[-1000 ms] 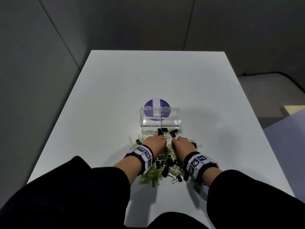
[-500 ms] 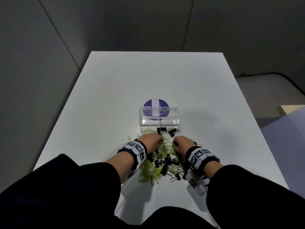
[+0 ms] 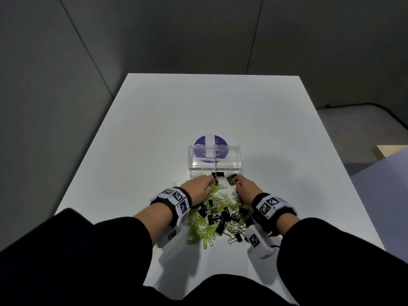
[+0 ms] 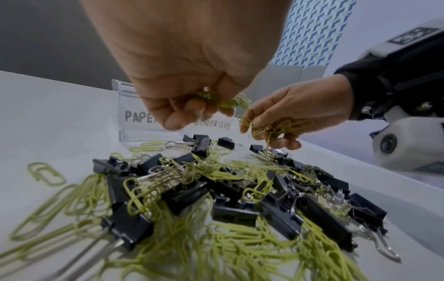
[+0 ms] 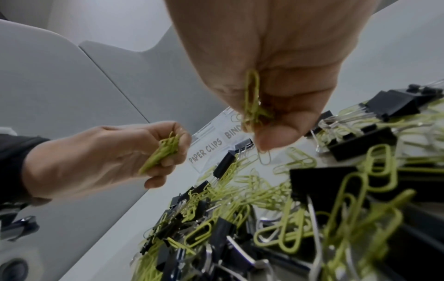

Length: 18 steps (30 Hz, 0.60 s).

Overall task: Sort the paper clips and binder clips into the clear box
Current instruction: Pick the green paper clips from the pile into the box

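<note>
A mixed heap of yellow-green paper clips and black binder clips lies on the white table, just in front of the clear box labelled PAPER CLIPS and BINDER CLIPS. My left hand hovers over the heap's far left side and grips a bunch of paper clips. My right hand is beside it on the right, fingers curled round another bunch of paper clips. Both box compartments look empty in the head view.
A purple round sticker lies on the table behind the box. A few binder clips sit against the box's front wall. Grey wall panels stand behind and to the left; a wooden edge shows at the right.
Both hands have drawn back slightly from the box front and lifted a little off the heap, each with paper clips gathered in its fingers.
</note>
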Available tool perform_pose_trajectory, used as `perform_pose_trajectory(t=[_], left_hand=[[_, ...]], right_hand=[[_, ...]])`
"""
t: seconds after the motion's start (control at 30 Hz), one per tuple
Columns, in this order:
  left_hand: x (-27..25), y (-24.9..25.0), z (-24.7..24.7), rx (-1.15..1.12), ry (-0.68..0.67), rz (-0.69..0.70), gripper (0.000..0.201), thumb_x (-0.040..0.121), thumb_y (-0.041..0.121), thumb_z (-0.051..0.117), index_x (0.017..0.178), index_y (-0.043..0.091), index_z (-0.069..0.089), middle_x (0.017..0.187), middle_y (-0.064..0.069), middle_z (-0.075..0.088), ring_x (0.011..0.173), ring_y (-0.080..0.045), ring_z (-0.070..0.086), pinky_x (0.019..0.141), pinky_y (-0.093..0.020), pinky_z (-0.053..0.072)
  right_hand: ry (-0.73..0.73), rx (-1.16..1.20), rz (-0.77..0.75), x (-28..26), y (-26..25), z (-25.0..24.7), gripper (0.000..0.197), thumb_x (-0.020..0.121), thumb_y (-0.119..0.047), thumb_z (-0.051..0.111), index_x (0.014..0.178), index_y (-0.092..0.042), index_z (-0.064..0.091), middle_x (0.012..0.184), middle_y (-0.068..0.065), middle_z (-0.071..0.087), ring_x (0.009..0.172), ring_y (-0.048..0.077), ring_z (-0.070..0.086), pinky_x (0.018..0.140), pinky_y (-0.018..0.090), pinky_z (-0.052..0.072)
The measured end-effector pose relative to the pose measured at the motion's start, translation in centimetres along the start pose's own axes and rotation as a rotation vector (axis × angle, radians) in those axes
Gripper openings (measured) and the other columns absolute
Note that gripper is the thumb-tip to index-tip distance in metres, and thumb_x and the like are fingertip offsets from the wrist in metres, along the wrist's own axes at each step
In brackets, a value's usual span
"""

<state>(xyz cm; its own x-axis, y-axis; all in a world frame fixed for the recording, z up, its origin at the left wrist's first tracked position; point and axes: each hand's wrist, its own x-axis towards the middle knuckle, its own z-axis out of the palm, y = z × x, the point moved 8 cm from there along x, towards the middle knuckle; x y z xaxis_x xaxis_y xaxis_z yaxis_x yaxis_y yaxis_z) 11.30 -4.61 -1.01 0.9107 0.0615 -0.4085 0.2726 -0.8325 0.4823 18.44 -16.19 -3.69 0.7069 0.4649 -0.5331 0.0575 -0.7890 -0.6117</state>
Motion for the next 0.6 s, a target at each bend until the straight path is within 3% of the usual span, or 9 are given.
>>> perform_pose_trajectory(t=[0.1,0.17,0.23,0.3,0.33,0.4,0.43,0.53,0.6], left_hand=[[-0.3,-0.5,0.2,-0.009,-0.03,-0.042,0.034,0.095,0.021,0.037,0.127,0.008,0.039,0.118,-0.015,0.054,0.089,-0.022,0.05,0.079,-0.034,0.043],[-0.6,-0.9,0.6,-0.002,-0.059,-0.053,0.043,0.094,0.031,0.044,0.129,0.008,0.035,0.121,-0.013,0.054,0.09,-0.021,0.051,0.078,-0.033,0.043],[-0.7,-1.6,1.2,0.005,-0.067,-0.047,0.057,0.091,0.048,0.046,0.132,0.01,0.034,0.126,-0.01,0.053,0.101,-0.023,0.055,0.085,-0.034,0.046],[-0.9,-2.5,1.7,0.029,-0.057,-0.063,0.068,0.086,0.063,0.041,0.13,0.011,0.036,0.125,-0.009,0.055,0.107,-0.024,0.057,0.09,-0.037,0.048],[-1.0,-2.8,1.8,0.049,-0.049,-0.075,0.067,0.086,0.066,0.038,0.125,0.011,0.04,0.119,-0.009,0.058,0.104,-0.025,0.058,0.089,-0.038,0.05],[-1.1,-3.3,1.7,0.068,-0.033,-0.099,0.055,0.091,0.061,0.031,0.106,0.01,0.046,0.097,-0.01,0.06,0.09,-0.024,0.059,0.083,-0.037,0.051],[-1.3,-3.2,1.6,0.066,-0.031,-0.101,0.049,0.094,0.055,0.027,0.099,0.01,0.046,0.088,-0.007,0.057,0.083,-0.023,0.056,0.08,-0.035,0.048],[-1.8,-3.4,1.2,0.086,-0.036,-0.104,0.047,0.1,0.042,0.022,0.1,0.005,0.051,0.085,-0.006,0.054,0.081,-0.022,0.052,0.08,-0.034,0.044],[-1.9,-3.9,0.8,0.132,-0.005,-0.115,0.047,0.101,0.038,0.021,0.103,0.004,0.053,0.091,-0.013,0.06,0.086,-0.027,0.057,0.083,-0.037,0.046]], right_hand=[[0.013,-0.024,-0.006,0.0,-0.5,-0.2,0.025,0.095,-0.006,0.027,0.104,-0.009,0.05,0.068,-0.004,0.043,0.059,0.012,0.042,0.052,0.023,0.032],[0.016,0.0,-0.009,-0.1,-0.5,-0.3,0.017,0.096,-0.013,0.032,0.096,-0.01,0.048,0.081,0.004,0.049,0.073,0.02,0.046,0.065,0.026,0.034],[-0.004,0.003,-0.007,-0.1,-0.1,0.0,0.024,0.097,-0.03,0.037,0.102,-0.01,0.05,0.096,0.007,0.05,0.089,0.021,0.048,0.076,0.029,0.035],[-0.035,-0.039,-0.011,-0.2,0.1,0.4,0.031,0.095,-0.041,0.042,0.103,-0.012,0.051,0.093,0.002,0.053,0.09,0.022,0.051,0.071,0.026,0.035],[-0.038,-0.08,-0.021,-0.3,0.1,0.5,0.029,0.095,-0.041,0.043,0.089,-0.014,0.049,0.082,-0.002,0.051,0.08,0.02,0.05,0.063,0.022,0.033],[-0.015,-0.138,-0.024,-0.2,0.1,0.4,0.038,0.097,-0.037,0.04,0.065,-0.015,0.039,0.065,-0.002,0.04,0.06,0.014,0.04,0.053,0.023,0.027],[0.0,-0.14,-0.018,-0.1,0.2,0.2,0.041,0.097,-0.035,0.039,0.062,-0.015,0.036,0.063,0.0,0.039,0.058,0.015,0.039,0.053,0.026,0.027],[0.021,-0.103,-0.002,0.4,0.5,-0.1,0.035,0.097,-0.026,0.043,0.068,-0.007,0.047,0.073,0.01,0.056,0.069,0.022,0.048,0.064,0.027,0.036],[-0.004,-0.022,0.028,0.5,0.9,-0.1,0.026,0.096,-0.016,0.045,0.073,-0.006,0.052,0.079,0.014,0.062,0.063,0.021,0.056,0.059,0.026,0.044]])
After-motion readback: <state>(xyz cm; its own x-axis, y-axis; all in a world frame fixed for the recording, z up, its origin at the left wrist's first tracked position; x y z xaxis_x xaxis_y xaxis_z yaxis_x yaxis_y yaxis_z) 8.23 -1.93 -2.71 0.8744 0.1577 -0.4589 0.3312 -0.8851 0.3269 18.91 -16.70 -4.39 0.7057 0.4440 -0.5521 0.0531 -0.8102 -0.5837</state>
